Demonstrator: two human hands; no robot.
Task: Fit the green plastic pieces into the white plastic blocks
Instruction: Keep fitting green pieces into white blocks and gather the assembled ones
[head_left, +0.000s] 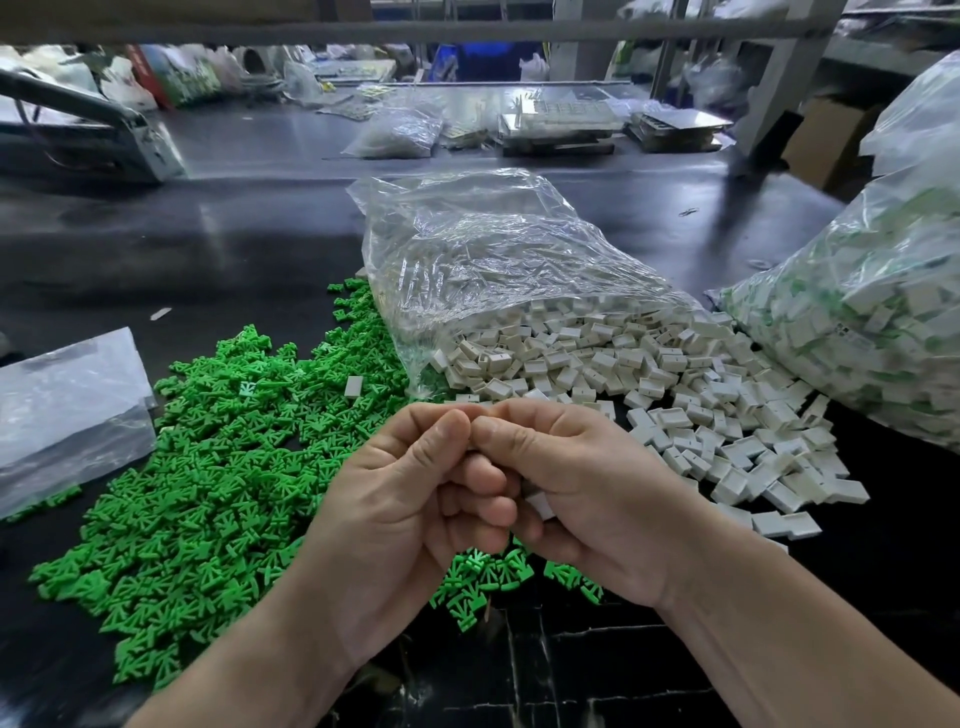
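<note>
Broadly, a dark glossy table (218, 244) filled the frame, with clutter blurred along its far edge at the top.

- Right edge: a bulging sack (883, 312) of clear plastic, packed with white parts showing green through them.
- Centre: an open bag (493, 260) of clear film lay on its side, mouth toward the lower right.
- White blocks (675, 395) spilled from the mouth in a loose heap toward the right, touching the foot of the sack.
- Green pieces (208, 493) lay in a wide heap at lower left, running under the near edge of the open bag and under both hands.
- Left edge: a flat empty pouch (67, 410) lay on the table, with a few green pieces just at its lower corner.
- Lower centre: left hand (410, 504) and right hand (597, 488) were raised together above the green heap, fingers curled, thumb tips pressed against each other at the top.
- One stray block (353, 387) sat alone on the green heap, near the bag's mouth.
- A held block (540, 505) showed as a white corner between the hands, gripped in the right hand's curled fingers.
- Whatever the left hand pinched was hidden, so its grip could not be told.
</note>
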